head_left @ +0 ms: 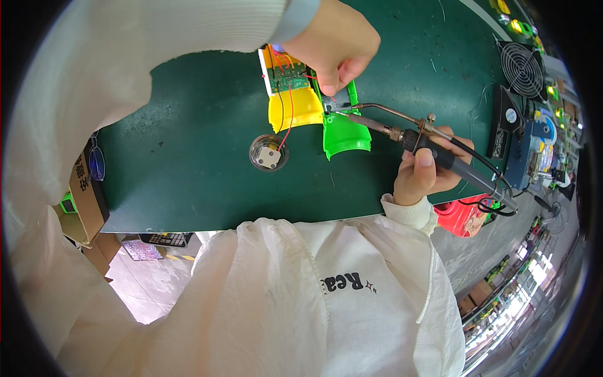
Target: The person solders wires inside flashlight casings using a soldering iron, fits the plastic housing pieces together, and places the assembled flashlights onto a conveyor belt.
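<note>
My right hand [434,168] grips the black handle of a soldering iron [461,171], which has a thin metal feed tube [392,111] clamped alongside. The iron's tip points left at the green plastic shell [345,137], near a dark part [338,102] inside it. Above that part, my left hand [342,47] is closed, thumb and finger pinched; what they hold is hidden. Beside the green shell lies a yellow shell [295,108] with a green circuit board [290,78] and red and black wires. Wires run from the board to a pale plate in a clear round cup [269,152].
Everything lies on a dark green tabletop [188,169]. A black fan [522,70] and a blue box-shaped device [531,151] stand at the right. A red container [463,217] is below the right edge. Glasses [96,160] and a cardboard box [88,201] are at the left.
</note>
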A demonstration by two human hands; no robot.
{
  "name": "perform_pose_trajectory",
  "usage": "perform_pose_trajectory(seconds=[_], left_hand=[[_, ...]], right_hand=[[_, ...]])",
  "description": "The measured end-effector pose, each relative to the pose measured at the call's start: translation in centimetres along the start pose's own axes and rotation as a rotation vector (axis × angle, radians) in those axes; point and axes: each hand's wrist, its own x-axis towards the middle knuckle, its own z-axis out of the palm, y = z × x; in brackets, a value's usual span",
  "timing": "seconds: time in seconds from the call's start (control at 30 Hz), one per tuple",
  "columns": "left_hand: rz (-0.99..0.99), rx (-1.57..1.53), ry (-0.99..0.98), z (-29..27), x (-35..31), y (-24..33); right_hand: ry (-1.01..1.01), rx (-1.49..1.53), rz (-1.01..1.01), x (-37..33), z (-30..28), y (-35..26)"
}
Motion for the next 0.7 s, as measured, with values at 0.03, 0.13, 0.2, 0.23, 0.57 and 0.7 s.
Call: perform_pose_trajectory(seconds=[0.03, 0.13, 0.2, 0.23, 0.57, 0.7], left_hand=[[0.008, 0.032, 0.004, 0.1, 0.1, -0.2], [0.014, 0.172, 0.041, 0.9, 0.8, -0.5], [-0.05, 0.242, 0.021, 0.6, 1.8, -0.5], [-0.073, 0.261, 0.015, 0.5, 2.0, -0.4], [-0.218, 0.225, -0.017, 0.5, 2.1, 0.6], [-0.356, 0.135, 0.045, 1.1, 1.8, 1.2]], right_hand=[[0.003, -0.003, -0.001, 0.1, 0.1, -0.1], [0.011, -0.002, 0.05, 0.0, 0.3, -0.5], [0.021, 0.014, 0.107, 0.1, 0.2, -0.8], [0.025, 0.001, 0.085, 0.2, 0.3, -0.8], [-0.005, 0.001, 0.028, 0.1, -0.1, -0.2], [-0.035, 0.04, 0.056, -0.2, -0.5, 0.1]])
